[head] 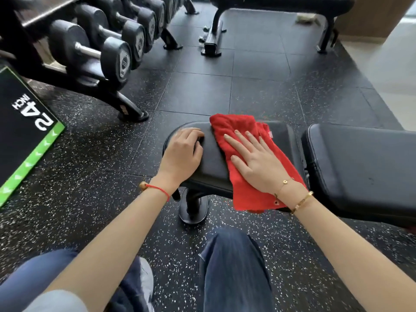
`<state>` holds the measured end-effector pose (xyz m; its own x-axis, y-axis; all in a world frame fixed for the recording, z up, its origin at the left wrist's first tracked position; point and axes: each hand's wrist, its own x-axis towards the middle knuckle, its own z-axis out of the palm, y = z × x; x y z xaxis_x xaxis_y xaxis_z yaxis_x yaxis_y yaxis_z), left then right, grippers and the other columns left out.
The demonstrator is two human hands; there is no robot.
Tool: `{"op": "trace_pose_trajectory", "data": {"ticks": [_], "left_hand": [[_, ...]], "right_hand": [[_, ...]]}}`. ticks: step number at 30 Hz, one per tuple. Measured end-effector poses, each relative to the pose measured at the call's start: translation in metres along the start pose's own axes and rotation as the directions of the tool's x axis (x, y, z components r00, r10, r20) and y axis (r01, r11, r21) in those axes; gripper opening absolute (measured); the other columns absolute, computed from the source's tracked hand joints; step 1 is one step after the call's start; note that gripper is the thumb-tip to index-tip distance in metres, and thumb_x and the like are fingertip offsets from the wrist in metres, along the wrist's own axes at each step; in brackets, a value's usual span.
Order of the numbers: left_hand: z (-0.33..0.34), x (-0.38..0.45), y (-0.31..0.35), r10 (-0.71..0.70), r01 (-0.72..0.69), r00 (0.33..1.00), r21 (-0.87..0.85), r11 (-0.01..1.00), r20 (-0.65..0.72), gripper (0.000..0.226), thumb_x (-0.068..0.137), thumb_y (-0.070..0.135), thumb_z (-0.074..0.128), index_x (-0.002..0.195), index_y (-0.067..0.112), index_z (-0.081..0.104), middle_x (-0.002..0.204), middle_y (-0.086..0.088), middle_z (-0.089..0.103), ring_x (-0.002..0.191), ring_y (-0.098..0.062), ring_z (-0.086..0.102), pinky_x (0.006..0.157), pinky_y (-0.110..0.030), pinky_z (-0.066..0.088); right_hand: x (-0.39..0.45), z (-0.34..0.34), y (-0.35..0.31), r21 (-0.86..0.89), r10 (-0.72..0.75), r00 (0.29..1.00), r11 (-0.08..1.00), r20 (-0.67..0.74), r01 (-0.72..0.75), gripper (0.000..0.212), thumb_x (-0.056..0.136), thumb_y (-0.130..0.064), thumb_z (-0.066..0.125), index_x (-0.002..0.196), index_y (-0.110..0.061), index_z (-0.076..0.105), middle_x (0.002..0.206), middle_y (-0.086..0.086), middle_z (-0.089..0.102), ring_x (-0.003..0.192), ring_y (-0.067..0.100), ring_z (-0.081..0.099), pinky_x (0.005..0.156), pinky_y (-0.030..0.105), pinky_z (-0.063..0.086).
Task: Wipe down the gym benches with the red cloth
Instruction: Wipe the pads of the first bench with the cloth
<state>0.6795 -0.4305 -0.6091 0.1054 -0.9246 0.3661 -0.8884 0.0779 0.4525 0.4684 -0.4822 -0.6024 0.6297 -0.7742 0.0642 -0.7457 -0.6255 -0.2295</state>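
The red cloth (243, 190) lies spread over the black seat pad (211, 163) of the near gym bench. My right hand (254, 161) presses flat on the cloth with its fingers straight and spread. My left hand (182, 152) rests on the left end of the seat pad, its fingers curled over the pad's far edge. To the right, the bench's larger back pad (360, 170) is bare. A second black bench (281, 3) stands across the floor at the top.
A dumbbell rack (101, 48) runs along the upper left, its foot close to the seat. A black and green plyo box (27, 131) marked 24 inch sits at left. My knees in jeans (234, 271) are below. The floor is speckled rubber tile.
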Motion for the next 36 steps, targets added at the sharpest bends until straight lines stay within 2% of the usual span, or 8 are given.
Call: {"op": "trace_pose_trajectory", "data": {"ticks": [6,11,15,19,24,30,33,36], "left_hand": [[-0.017,-0.006,-0.016,-0.059,0.063,0.996,0.050,0.997,-0.069,0.032,0.087,0.006,0.053,0.119,0.007,0.063,0.123,-0.010,0.063,0.120,-0.028,0.054,0.106,-0.041,0.040],[-0.036,-0.007,-0.036,-0.128,0.145,0.979,0.102,0.984,-0.160,0.036,0.089,0.007,0.046,0.122,0.007,0.061,0.128,-0.010,0.061,0.123,-0.029,0.052,0.109,-0.045,0.038],[-0.040,-0.011,-0.041,-0.138,0.160,0.970,0.099,0.982,-0.202,0.035,0.091,0.007,0.045,0.122,0.008,0.061,0.128,-0.009,0.061,0.123,-0.028,0.052,0.109,-0.044,0.038],[-0.031,-0.011,-0.031,-0.123,0.136,0.980,0.078,0.988,-0.156,0.036,0.090,0.007,0.048,0.124,0.009,0.061,0.130,-0.008,0.060,0.125,-0.027,0.051,0.108,-0.044,0.038],[-0.018,-0.006,-0.007,-0.081,0.088,0.992,0.066,0.994,-0.098,0.037,0.090,0.008,0.050,0.125,0.010,0.060,0.132,-0.006,0.059,0.127,-0.025,0.050,0.110,-0.038,0.035],[-0.004,0.004,0.025,0.008,-0.006,0.999,0.039,0.999,-0.049,0.037,0.090,0.012,0.048,0.125,0.010,0.061,0.130,-0.007,0.061,0.126,-0.028,0.052,0.110,-0.045,0.036],[0.009,0.006,0.041,0.033,-0.033,0.999,0.025,0.999,-0.026,0.037,0.091,0.013,0.050,0.126,0.010,0.061,0.131,-0.006,0.061,0.126,-0.027,0.052,0.111,-0.045,0.034],[0.022,0.009,0.058,0.063,-0.063,0.998,0.031,0.998,0.010,0.038,0.092,0.015,0.051,0.129,0.010,0.060,0.135,-0.005,0.058,0.130,-0.025,0.049,0.113,-0.045,0.032]], "right_hand": [[0.070,0.009,-0.029,-0.031,0.135,0.991,0.990,0.024,-0.134,0.056,0.101,-0.040,0.030,0.154,-0.037,0.012,0.164,-0.003,0.008,0.151,0.023,0.002,0.122,0.044,-0.003],[0.079,0.027,-0.097,-0.036,-0.076,0.996,0.996,0.052,0.078,0.056,0.100,-0.042,0.031,0.153,-0.038,0.015,0.163,-0.004,0.011,0.151,0.022,0.006,0.122,0.044,-0.001],[0.024,0.029,-0.095,-0.023,-0.217,0.976,0.976,0.020,0.218,0.057,0.098,-0.046,0.031,0.152,-0.042,0.015,0.162,-0.007,0.016,0.151,0.020,0.010,0.123,0.041,0.003],[0.011,0.015,-0.042,-0.019,-0.066,0.998,0.998,-0.023,0.065,0.054,0.099,-0.045,0.032,0.151,-0.042,0.020,0.161,-0.007,0.019,0.150,0.019,0.013,0.123,0.040,0.005],[0.072,0.002,-0.010,-0.068,0.199,0.980,0.978,-0.006,-0.199,0.056,0.100,-0.046,0.032,0.153,-0.037,0.017,0.163,-0.001,0.015,0.150,0.025,0.009,0.122,0.045,0.003],[0.015,0.003,-0.018,-0.071,0.078,0.997,0.994,0.000,-0.078,0.060,0.095,-0.059,0.028,0.151,-0.045,0.013,0.163,-0.009,0.013,0.151,0.022,0.008,0.121,0.050,-0.001],[-0.023,-0.002,0.002,-0.110,0.150,0.988,0.982,-0.025,-0.152,0.058,0.093,-0.063,0.023,0.149,-0.052,0.011,0.161,-0.018,0.014,0.151,0.017,0.008,0.117,0.060,-0.005],[-0.019,-0.010,0.029,-0.053,0.264,0.965,0.963,-0.008,-0.264,0.055,0.096,-0.059,0.029,0.147,-0.056,0.009,0.160,-0.022,0.010,0.151,0.015,0.003,0.116,0.064,-0.003]]}}
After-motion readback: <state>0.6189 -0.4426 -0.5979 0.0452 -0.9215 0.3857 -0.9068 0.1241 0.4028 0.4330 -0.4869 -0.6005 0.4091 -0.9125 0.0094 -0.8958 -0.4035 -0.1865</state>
